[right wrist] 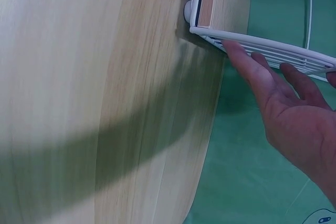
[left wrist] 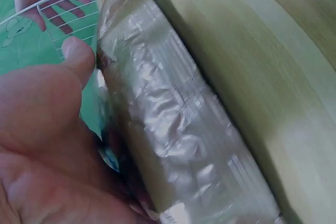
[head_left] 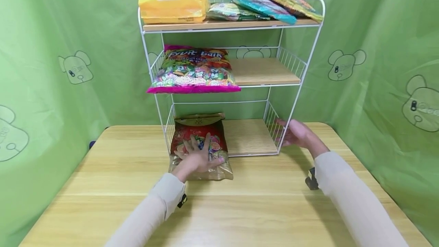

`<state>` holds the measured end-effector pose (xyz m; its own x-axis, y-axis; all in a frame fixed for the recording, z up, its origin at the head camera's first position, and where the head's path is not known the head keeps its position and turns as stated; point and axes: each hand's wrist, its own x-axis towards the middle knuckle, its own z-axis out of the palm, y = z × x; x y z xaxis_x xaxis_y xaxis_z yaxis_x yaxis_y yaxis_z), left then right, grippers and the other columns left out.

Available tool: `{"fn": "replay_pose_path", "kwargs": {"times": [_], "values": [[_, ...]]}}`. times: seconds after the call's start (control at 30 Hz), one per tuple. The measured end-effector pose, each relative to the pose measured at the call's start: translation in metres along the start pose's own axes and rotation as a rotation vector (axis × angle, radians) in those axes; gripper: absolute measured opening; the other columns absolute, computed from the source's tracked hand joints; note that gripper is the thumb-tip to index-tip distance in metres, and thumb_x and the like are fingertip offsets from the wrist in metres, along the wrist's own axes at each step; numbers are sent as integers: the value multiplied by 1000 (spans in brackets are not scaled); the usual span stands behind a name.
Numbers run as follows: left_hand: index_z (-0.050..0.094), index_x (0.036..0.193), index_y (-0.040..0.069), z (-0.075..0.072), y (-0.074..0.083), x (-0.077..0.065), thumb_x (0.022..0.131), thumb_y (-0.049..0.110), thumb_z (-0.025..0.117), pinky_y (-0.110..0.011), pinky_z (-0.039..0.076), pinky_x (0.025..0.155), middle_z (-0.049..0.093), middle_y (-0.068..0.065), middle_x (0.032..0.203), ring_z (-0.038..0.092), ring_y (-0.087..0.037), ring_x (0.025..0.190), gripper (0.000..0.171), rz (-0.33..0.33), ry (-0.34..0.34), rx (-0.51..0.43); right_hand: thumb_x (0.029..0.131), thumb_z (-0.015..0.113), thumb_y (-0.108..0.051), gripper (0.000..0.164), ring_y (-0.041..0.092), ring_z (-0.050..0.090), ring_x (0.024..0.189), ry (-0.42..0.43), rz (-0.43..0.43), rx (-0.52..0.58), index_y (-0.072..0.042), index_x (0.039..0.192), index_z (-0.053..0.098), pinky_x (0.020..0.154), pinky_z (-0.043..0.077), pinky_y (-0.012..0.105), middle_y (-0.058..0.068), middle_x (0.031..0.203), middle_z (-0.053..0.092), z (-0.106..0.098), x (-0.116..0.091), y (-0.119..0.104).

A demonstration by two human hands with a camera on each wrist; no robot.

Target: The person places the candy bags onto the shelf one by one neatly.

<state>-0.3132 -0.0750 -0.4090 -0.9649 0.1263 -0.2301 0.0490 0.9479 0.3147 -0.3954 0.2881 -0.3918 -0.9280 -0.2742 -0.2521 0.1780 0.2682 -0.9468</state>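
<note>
A red and gold candy bag [head_left: 199, 125] leans on the bottom shelf's left side, its lower end hanging over the front edge toward the table. My left hand [head_left: 199, 159] presses on the front of this bag with fingers spread. In the left wrist view the thumb lies along the side of the shiny gold bag [left wrist: 163, 124]. At the rack's lower right, my right hand [head_left: 296, 132] rests against the outside of the white wire side panel [head_left: 274, 125]. The right wrist view shows its fingers [right wrist: 241, 59] extended along the wires.
A pink-edged fruit candy bag [head_left: 199, 71] lies on the middle shelf's left, overhanging its front. On top sit a yellow package [head_left: 173, 7], a green bag [head_left: 233, 12], a blue bag [head_left: 260, 5] and a yellow patterned bag [head_left: 291, 2]. The rack stands on a wooden table [head_left: 247, 201] before green curtains.
</note>
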Motion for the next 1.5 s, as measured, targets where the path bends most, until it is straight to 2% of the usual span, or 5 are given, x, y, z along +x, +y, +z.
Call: {"fn": "replay_pose_path", "kwargs": {"times": [0.27,0.7,0.93,1.2,1.5], "values": [[-5,163,35,-2,-2,7,87,77,54,-83,0,112,-14,-29,164,-8,-56,150,105,16,30,-19,110,38,-35,64,40,65,110,4,-2,-3,2,158,18,100,54,53,10,114,63,1,0,-1],[-4,162,39,-11,-10,24,89,77,51,-84,-6,109,-18,-26,164,-14,-54,150,99,20,-8,-86,110,36,-33,60,36,68,104,15,-9,-23,8,152,25,96,57,50,9,106,65,3,-2,-1],[-2,162,39,-16,-12,30,90,77,50,-84,-3,111,-17,-26,165,-13,-53,150,96,26,-1,-86,110,35,-32,62,45,63,114,3,-8,-1,3,158,16,100,54,53,39,139,42,2,-1,2],[-1,162,41,-20,-15,34,89,78,50,-83,-2,112,-17,-24,166,-13,-52,151,96,24,1,-82,110,35,-32,62,41,65,109,14,-9,12,4,157,18,94,57,48,23,122,59,1,-2,0],[-2,162,40,-16,-13,32,90,77,50,-82,-3,112,-16,-25,166,-11,-52,151,95,32,18,-71,110,37,-34,62,37,67,106,33,5,-8,2,158,19,97,56,50,9,108,63,3,-3,1]]}}
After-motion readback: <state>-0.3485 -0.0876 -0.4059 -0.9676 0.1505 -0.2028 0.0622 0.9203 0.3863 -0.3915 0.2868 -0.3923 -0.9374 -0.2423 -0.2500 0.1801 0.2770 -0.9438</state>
